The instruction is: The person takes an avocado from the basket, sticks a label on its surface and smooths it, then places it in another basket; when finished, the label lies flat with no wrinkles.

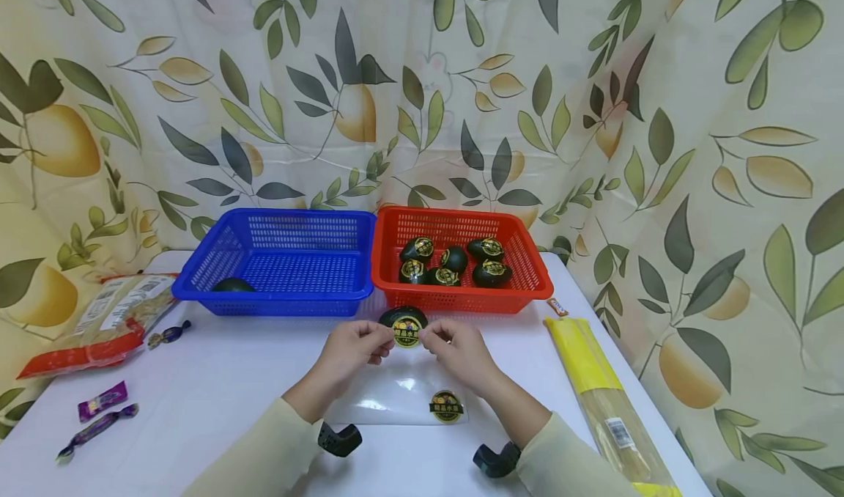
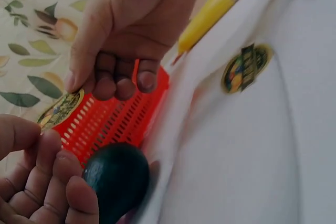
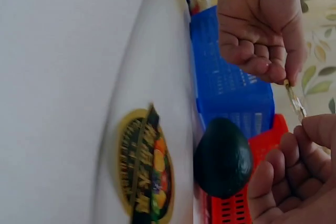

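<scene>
A round black-and-gold sticker [image 1: 406,331] is stretched between the two hands. My left hand [image 1: 352,352] pinches its left edge between thumb and forefinger. The opposite edge is pinched by my right hand [image 1: 460,352], other fingers curled. Just beyond the sticker a dark green avocado [image 2: 118,179] lies on the table in front of the baskets, its surface bare in the wrist views. Under the hands is a glossy clear sheet [image 1: 376,402], with another such sticker [image 1: 446,407] at its right end.
A red basket [image 1: 461,303] holds several stickered avocados; the blue basket [image 1: 283,306] beside it has one dark avocado [image 1: 232,284]. Left are a red-and-clear food bag [image 1: 108,321] and wrapped candies [image 1: 102,400]. A yellow noodle packet [image 1: 603,402] lies right.
</scene>
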`<state>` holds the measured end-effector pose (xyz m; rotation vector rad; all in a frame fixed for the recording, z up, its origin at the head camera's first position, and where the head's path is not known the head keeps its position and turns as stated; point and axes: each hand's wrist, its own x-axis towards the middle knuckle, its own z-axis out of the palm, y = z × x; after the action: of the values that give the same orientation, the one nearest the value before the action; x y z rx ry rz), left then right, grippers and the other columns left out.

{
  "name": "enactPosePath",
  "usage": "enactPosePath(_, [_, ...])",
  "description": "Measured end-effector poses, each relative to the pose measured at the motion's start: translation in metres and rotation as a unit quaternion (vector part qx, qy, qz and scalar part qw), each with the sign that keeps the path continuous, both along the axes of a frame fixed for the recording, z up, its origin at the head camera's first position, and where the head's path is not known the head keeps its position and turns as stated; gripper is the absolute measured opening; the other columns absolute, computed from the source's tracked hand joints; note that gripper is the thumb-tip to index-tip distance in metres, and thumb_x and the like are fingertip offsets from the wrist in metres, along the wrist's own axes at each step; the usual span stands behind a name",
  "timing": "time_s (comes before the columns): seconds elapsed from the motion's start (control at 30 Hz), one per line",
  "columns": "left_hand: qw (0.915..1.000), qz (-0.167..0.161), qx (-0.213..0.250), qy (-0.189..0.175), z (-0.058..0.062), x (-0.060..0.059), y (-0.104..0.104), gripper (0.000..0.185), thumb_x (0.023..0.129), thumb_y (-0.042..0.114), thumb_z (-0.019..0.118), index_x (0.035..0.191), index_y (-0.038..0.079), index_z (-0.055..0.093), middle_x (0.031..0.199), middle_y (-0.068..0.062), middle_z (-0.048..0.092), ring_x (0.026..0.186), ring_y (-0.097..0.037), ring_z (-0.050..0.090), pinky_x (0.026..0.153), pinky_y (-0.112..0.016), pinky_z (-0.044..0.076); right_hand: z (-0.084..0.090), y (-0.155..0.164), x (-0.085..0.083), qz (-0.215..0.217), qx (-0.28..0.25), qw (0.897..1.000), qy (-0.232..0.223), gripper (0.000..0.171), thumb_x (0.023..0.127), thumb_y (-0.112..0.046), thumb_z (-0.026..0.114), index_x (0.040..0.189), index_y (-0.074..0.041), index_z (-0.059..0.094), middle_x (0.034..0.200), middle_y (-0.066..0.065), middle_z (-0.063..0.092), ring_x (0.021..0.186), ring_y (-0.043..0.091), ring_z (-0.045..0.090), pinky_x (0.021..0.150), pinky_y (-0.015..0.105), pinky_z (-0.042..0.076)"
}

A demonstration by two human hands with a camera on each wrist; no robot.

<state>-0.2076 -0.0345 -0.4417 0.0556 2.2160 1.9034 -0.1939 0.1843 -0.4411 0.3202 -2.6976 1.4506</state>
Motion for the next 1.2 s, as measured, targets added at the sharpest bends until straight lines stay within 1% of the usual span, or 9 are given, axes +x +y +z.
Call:
enactPosePath(0.13, [0.9982,0.017,-0.047,0.033,0.001,-0.017,0.007,0.022,0.098,0.025,0.071,0.094,0.004,0.077,0.094,-0.018,0.076,0.082,-0.027,0.070,0.069,-0.029,0.059,0.001,0.000,-0.019,-0.019,-0.007,1.000,-0.010,0.022,0.100,-0.028,0.068,0.094,-0.008,0.076,0.082,0.003,0.068,0.079,0.016,0.058,0.068,0.030,0.050])
enactPosePath(0.3, [0.9903,0.041,-0.119,0.059,-0.003,-0.034,0.014,0.026,0.097,0.029,0.074,0.089,0.005,0.079,0.083,-0.011,0.075,0.072,-0.021,0.065,0.061,-0.026,0.052,0.000,-0.004,-0.037,-0.046,0.036,0.998,-0.003,0.024,0.099,-0.030,0.068,0.093,-0.009,0.077,0.082,0.008,0.071,0.076,0.016,0.058,0.068,0.031,0.049])
enactPosePath(0.43, [0.9831,0.052,-0.165,0.061,-0.008,-0.041,0.018,0.029,0.096,0.033,0.075,0.088,0.006,0.080,0.077,-0.004,0.071,0.072,-0.018,0.058,0.058,-0.025,0.046,-0.005,-0.005,-0.044,-0.063,0.084,0.994,0.012,0.020,0.098,-0.029,0.068,0.087,-0.013,0.076,0.076,-0.001,0.069,0.075,0.014,0.058,0.070,0.031,0.049])
enactPosePath(0.6, [0.9712,0.060,-0.207,0.102,-0.012,-0.043,0.022,0.028,0.094,0.032,0.077,0.083,0.007,0.080,0.074,-0.001,0.072,0.074,-0.018,0.059,0.060,-0.027,0.047,-0.013,-0.004,-0.049,-0.066,0.126,0.989,0.050,0.018,0.097,-0.027,0.069,0.083,-0.017,0.075,0.072,-0.007,0.067,0.069,0.011,0.056,0.065,0.029,0.047])
enactPosePath(0.7, [0.9679,0.069,-0.215,0.109,-0.015,-0.043,0.023,0.029,0.093,0.034,0.078,0.080,0.009,0.078,0.074,-0.001,0.071,0.075,-0.019,0.060,0.061,-0.028,0.047,-0.016,-0.003,-0.050,-0.066,0.123,0.989,0.057,0.018,0.096,-0.025,0.070,0.082,-0.016,0.075,0.072,-0.006,0.067,0.068,0.011,0.056,0.063,0.028,0.047])
enactPosePath(0.9, [0.9646,0.081,-0.215,0.130,-0.021,-0.043,0.025,0.025,0.093,0.034,0.079,0.087,0.014,0.068,0.083,-0.003,0.066,0.081,-0.021,0.057,0.070,-0.031,0.048,-0.021,0.000,-0.051,-0.089,0.067,0.994,0.021,0.017,0.096,-0.028,0.074,0.088,-0.014,0.071,0.077,-0.001,0.067,0.067,0.012,0.058,0.062,0.028,0.050])
enactPosePath(1.07, [0.9604,0.064,-0.195,0.188,-0.026,-0.041,0.029,0.009,0.095,0.023,0.077,0.099,0.016,0.073,0.103,-0.003,0.073,0.102,-0.023,0.065,0.094,-0.043,0.055,-0.027,0.003,-0.052,-0.067,0.034,0.996,0.048,0.011,0.094,-0.021,0.078,0.103,-0.016,0.074,0.100,0.001,0.075,0.091,0.016,0.073,0.083,0.035,0.061])
enactPosePath(1.13, [0.9552,0.050,-0.194,0.218,-0.028,-0.041,0.028,0.009,0.096,0.020,0.076,0.103,0.016,0.079,0.107,-0.003,0.076,0.108,-0.024,0.068,0.098,-0.046,0.055,-0.028,0.003,-0.052,-0.052,0.045,0.995,0.067,0.014,0.094,-0.019,0.078,0.108,-0.020,0.078,0.107,0.001,0.078,0.103,0.018,0.073,0.092,0.038,0.060])
enactPosePath(1.2, [0.9498,0.035,-0.198,0.240,-0.030,-0.041,0.027,0.014,0.096,0.019,0.076,0.108,0.017,0.082,0.111,-0.003,0.077,0.110,-0.025,0.069,0.099,-0.046,0.055,-0.028,0.004,-0.051,-0.042,0.061,0.994,0.079,0.017,0.095,-0.020,0.077,0.111,-0.022,0.080,0.110,0.000,0.078,0.107,0.019,0.073,0.094,0.042,0.059])
